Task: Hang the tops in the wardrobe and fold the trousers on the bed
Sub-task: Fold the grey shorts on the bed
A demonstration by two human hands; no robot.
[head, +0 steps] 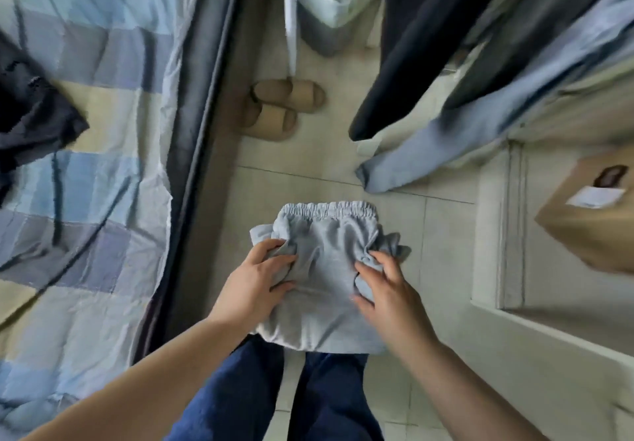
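A: On the left of the frame, the bed (85,173) with its checked blue quilt, and a dark garment (31,114) lying at its upper-left edge. Lower centre, the grey trousers (326,269), folded into a bundle and held in the air above the floor, waistband away from the person.

B: The left hand (255,286) has its fingers curled into the cloth on the bundle's left side; the right hand (387,289) pinches bunched fabric on the right side.

A: I'd say keep both sides level and carry it left onto the quilt, or the fold slips open.

B: Clear of that dark garment too. Centre top, beige slippers (274,111) on the floor beside the bed, with a lined bin (329,11) beyond them.

A: Upper right, a dark top (422,39) and a pale blue top (456,145) hang low in the wardrobe. Far right, a cardboard box (590,214).
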